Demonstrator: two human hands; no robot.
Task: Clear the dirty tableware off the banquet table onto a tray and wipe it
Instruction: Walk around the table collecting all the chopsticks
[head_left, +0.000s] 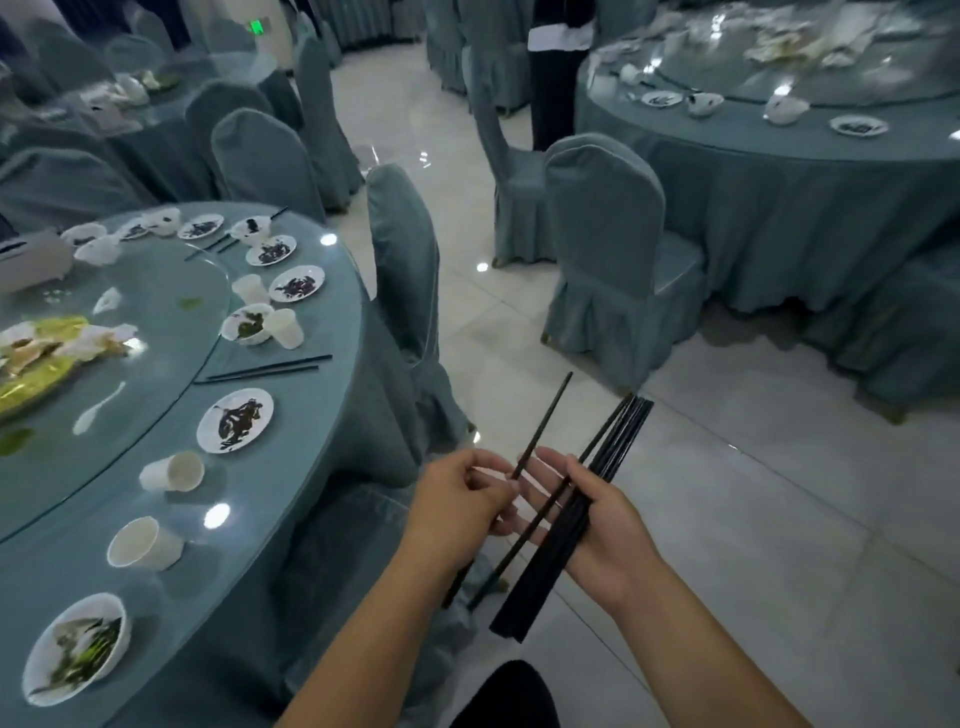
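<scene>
Chopsticks are held off to the side of the banquet table (322, 405), over the floor. Black chopstick bundle (621, 431) is gripped in right hand (602, 535), fingers curled round it, top ends fanned a bit. Single chopstick (545, 421) is pinched low down by left hand (457, 499), thumb and fingertips closed on it. One more loose stick (540, 514) is seen lying across the right fingers, not squared with the bundle.

Step judged: single stick is to be added to the bundle. To be done well:
- stick should be laid parallel to the bundle, tips all the same way
- it should be slid under the right thumb before the left pinch is let go
- loose stick should be tucked in too, else slipping is likely

Task judged early. Chopstick pair (270, 370), sauce-stained plate (235, 420), tipped paper cups (174, 472) and bowl with greens (78, 649) are on the table near its edge. Tray is not seen, wiping not yet begun
</scene>
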